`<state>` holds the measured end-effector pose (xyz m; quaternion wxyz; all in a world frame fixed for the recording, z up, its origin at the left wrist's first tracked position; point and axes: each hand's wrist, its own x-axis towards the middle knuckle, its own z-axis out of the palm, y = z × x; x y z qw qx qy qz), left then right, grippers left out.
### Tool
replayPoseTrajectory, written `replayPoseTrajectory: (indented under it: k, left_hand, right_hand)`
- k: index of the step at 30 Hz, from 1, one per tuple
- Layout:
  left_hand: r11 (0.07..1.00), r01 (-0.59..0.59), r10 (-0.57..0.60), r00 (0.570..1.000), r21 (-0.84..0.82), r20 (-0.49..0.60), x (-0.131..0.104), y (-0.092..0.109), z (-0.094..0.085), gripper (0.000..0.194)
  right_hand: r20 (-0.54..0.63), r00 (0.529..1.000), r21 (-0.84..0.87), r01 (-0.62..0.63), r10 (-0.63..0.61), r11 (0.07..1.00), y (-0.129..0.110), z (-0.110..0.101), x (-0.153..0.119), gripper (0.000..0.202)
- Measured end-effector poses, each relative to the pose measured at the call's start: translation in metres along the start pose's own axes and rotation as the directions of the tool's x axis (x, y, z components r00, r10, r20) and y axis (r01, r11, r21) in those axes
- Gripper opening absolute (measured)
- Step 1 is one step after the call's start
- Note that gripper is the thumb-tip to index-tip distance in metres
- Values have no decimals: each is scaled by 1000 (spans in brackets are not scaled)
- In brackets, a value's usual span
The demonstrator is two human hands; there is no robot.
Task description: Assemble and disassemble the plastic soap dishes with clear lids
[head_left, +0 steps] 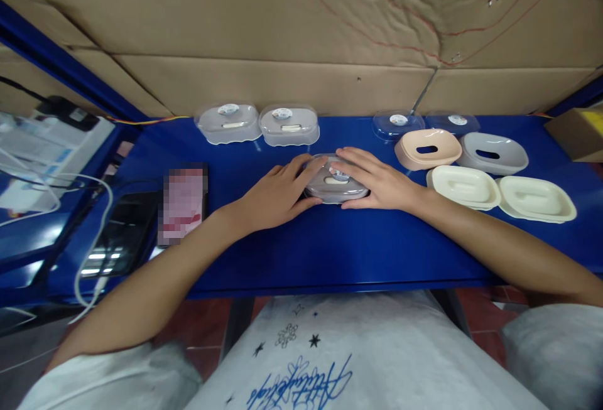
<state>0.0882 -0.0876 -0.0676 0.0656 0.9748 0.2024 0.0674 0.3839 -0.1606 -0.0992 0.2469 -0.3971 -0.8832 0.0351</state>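
A grey soap box (335, 191) with a clear lid and an oval sticker sits on the blue table in front of me. My left hand (277, 193) grips its left side, fingers over the lid and thumb low at the near edge. From the right, my right hand (381, 183) holds the same box, its fingers across the top and its thumb along the front. The lid appears seated on the base, though my fingers cover parts of the rim.
Two lidded soap boxes (289, 134) stand at the back left. Clear lids (399, 130), a peach tray (409, 157), a grey tray (513, 157) and cream bases (537, 198) lie at right. A phone (183, 203), a dark device (123, 228) and white cables (79, 272) are left.
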Motion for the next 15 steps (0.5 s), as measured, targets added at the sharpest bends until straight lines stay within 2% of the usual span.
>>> replayPoseTrajectory:
  k: [5, 8, 11, 15]
  left_hand:
    - [1000, 18, -18, 1000, 14, 9, 0, 0, -1, 75]
    - [999, 48, -48, 999, -7, 6, -1, 0, 1, 74]
    - [998, 55, -55, 998, 1, -9, -1, 0, 2, 74]
    - [1000, 18, -17, 998, 11, -63, 1, 3, 1, 74]
  right_hand:
    - [20, 1000, -41, 0, 1, 999, -1, 1, 1, 84]
    - [14, 999, -95, -41, 42, 995, -4, 0, 3, 81]
    - [-82, 993, -190, -97, 82, 977, -7, 0, 3, 71]
    - [-225, 974, -280, -82, 18, 957, -4, 3, -2, 38]
